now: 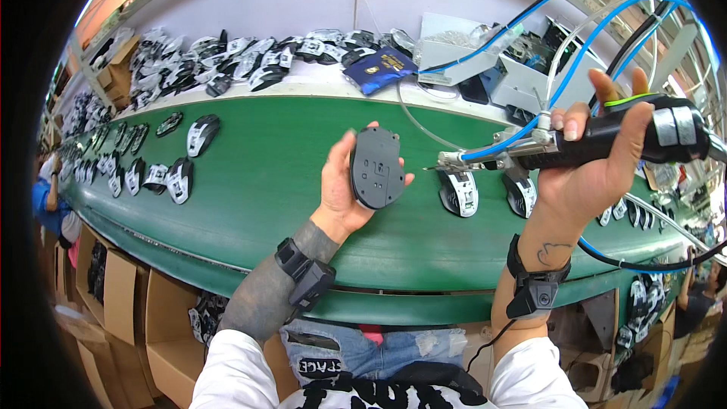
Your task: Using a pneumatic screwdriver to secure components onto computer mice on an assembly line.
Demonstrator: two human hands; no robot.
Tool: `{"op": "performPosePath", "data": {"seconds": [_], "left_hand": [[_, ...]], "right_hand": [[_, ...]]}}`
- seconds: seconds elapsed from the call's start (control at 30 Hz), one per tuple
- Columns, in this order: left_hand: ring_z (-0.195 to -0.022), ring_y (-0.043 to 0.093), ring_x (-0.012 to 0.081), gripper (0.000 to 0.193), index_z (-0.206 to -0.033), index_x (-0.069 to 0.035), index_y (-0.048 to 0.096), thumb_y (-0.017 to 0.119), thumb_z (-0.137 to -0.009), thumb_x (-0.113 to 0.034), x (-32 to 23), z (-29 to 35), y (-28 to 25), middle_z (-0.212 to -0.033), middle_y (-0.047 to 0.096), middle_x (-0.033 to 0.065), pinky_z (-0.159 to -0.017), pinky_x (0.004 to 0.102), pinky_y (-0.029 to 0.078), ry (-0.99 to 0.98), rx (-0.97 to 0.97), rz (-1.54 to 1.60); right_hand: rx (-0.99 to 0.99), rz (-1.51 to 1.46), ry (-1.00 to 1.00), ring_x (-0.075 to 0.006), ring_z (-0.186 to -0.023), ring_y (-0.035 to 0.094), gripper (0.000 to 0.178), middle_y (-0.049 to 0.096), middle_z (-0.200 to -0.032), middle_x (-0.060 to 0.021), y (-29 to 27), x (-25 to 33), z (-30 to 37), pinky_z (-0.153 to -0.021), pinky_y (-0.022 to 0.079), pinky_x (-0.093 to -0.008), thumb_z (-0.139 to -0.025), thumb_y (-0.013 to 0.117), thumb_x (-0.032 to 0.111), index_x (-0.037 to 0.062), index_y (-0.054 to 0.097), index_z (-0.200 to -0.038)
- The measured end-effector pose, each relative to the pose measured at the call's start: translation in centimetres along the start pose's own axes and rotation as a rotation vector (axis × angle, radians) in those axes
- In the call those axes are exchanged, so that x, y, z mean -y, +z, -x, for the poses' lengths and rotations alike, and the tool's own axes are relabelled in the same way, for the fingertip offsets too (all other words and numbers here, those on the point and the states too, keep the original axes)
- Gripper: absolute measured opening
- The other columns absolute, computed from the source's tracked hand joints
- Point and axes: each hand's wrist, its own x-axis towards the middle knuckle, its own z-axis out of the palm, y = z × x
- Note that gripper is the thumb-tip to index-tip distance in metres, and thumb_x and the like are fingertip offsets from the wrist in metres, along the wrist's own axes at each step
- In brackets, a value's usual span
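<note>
My left hand (338,195) is raised over the green belt, its fingers round the edges of a black computer mouse (378,170). The underside of the mouse faces up, showing small holes and moulded marks. In my right hand (579,182) is a black powered screwdriver (628,136), held level with fingers and thumb round its body. A metal nose with a thin bit extends left from it toward the mouse. The bit ends a short way right of the mouse, not touching it. Blue and clear tubes run along the tool's nose.
On the green conveyor belt (303,227) lie white-and-black mouse shells (460,193), several at the left (179,179). Along the back shelf are piled mouse parts (250,60), a blue packet (379,70) and white bins (454,53). Cardboard boxes (125,288) stand below left. A blue hose (560,95) hangs at right.
</note>
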Motion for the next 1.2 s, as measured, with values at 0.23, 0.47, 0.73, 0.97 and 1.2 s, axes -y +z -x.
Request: {"op": "performPosePath", "data": {"seconds": [0.23, 0.47, 0.73, 0.97, 1.2], "left_hand": [[-0.094, 0.057, 0.0259, 0.061, -0.138, -0.012, 0.035, 0.049, -0.078, -0.017, 1.5, 1.3, -0.8, -0.123, 0.048, 0.0132, -0.082, 0.0486, 0.053, -0.131, -0.029, -0.207], [-0.093, 0.059, 0.0276, 0.064, -0.139, -0.013, 0.035, 0.051, -0.077, -0.020, 1.8, 1.8, -0.7, -0.113, 0.051, 0.0157, -0.081, 0.0503, 0.054, -0.146, -0.056, -0.237], [-0.094, 0.058, 0.0241, 0.061, -0.138, -0.012, 0.036, 0.052, -0.080, -0.016, 1.9, 1.8, -0.6, -0.112, 0.048, 0.0138, -0.082, 0.0469, 0.054, -0.185, 0.001, -0.161], [-0.104, 0.053, 0.0330, 0.057, -0.130, -0.013, 0.050, 0.064, -0.075, -0.020, -0.9, 1.0, -0.7, -0.125, 0.050, 0.0136, -0.089, 0.0446, 0.047, 0.452, -0.127, -2.102], [-0.112, 0.049, 0.0302, 0.059, -0.124, -0.010, 0.054, 0.075, -0.073, -0.031, -1.2, 0.4, -1.5, -0.123, 0.052, 0.0102, -0.097, 0.0448, 0.040, 0.906, 0.016, -2.275]], "right_hand": [[-0.005, -0.049, -0.008, -0.0106, -0.054, 0.048, 0.045, 0.058, -0.112, -0.0145, 1.3, -1.2, 1.0, -0.057, 0.041, -0.0283, -0.094, 0.053, 0.041, 0.0079, 0.045, -0.122], [-0.009, -0.031, -0.009, -0.0114, -0.054, 0.047, 0.048, 0.058, -0.111, -0.0128, 1.5, -1.6, 1.4, -0.058, 0.041, -0.0294, -0.093, 0.053, 0.044, 0.0080, 0.045, -0.124], [0.103, -0.041, 0.006, -0.0110, -0.055, 0.046, 0.045, 0.054, -0.092, -0.0052, 1.2, -2.2, 1.3, -0.059, 0.041, -0.0289, -0.095, 0.052, 0.041, 0.0078, 0.043, -0.124], [0.033, -0.048, -0.010, -0.0116, -0.056, 0.047, 0.049, 0.056, -0.110, -0.0105, 0.8, -0.8, 0.6, -0.060, 0.043, -0.0288, -0.092, 0.053, 0.044, 0.0075, 0.047, -0.124], [0.037, -0.056, 0.034, -0.0108, -0.057, 0.047, 0.051, 0.057, -0.108, -0.0106, 1.4, -1.8, 1.2, -0.061, 0.041, -0.0292, -0.093, 0.053, 0.044, 0.0054, 0.044, -0.126]]}}
